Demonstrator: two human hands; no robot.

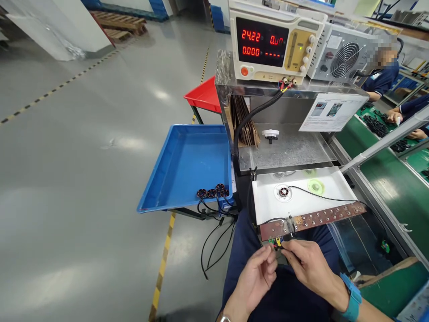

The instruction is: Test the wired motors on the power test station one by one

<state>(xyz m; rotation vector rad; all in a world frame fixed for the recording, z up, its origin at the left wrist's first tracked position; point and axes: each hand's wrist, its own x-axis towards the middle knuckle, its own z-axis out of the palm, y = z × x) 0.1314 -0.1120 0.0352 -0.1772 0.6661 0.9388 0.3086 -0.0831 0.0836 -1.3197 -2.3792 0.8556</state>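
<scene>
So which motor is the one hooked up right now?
Start at the blue tray, then look right to the white plate. One small round motor sits alone there on a white disc. Unlike the four loose motors in the tray, its black wire runs across the plate.

4 small motors (213, 192) in 1 blue tray (181, 165), 1 motor (283, 192) on 1 white board (301, 201), 2 power supplies (275, 42).

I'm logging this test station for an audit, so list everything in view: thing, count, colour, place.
power supply: one, cream, red digits, top shelf
fan unit: one, grey, beside it
red bin: one, behind blue tray
blue tray: one, left of bench
motors: four, black, tray's near corner
white plate: one, holds a small motor
terminal strip: one, brown, plate's near edge
co-workers: far right
left hand, right hand: pinching small wires
</scene>
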